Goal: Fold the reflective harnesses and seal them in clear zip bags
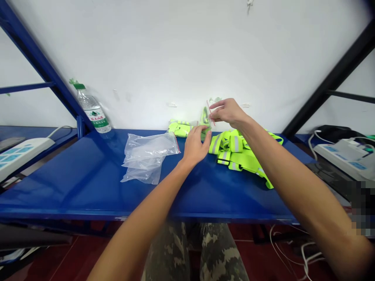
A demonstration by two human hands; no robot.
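Observation:
At the back of the blue table, my two hands hold a clear zip bag [205,119] with a folded yellow-green reflective strap inside, tilted up near the wall. My left hand [197,145] is closed around its lower part. My right hand [227,112] pinches the bag at its red-lined edge. Left of it lies a folded reflective strap bundle [179,128], partly behind my left hand. Loose yellow-green reflective straps [240,154] with grey bands and black buckles lie in a heap under my right forearm, which hides part of them.
A stack of clear zip bags [148,154] lies left of my hands on the blue table [73,179]. A water bottle [93,109] leans at the back left. Power strips [25,152] and cables sit at both sides. Blue and black frame bars rise left and right.

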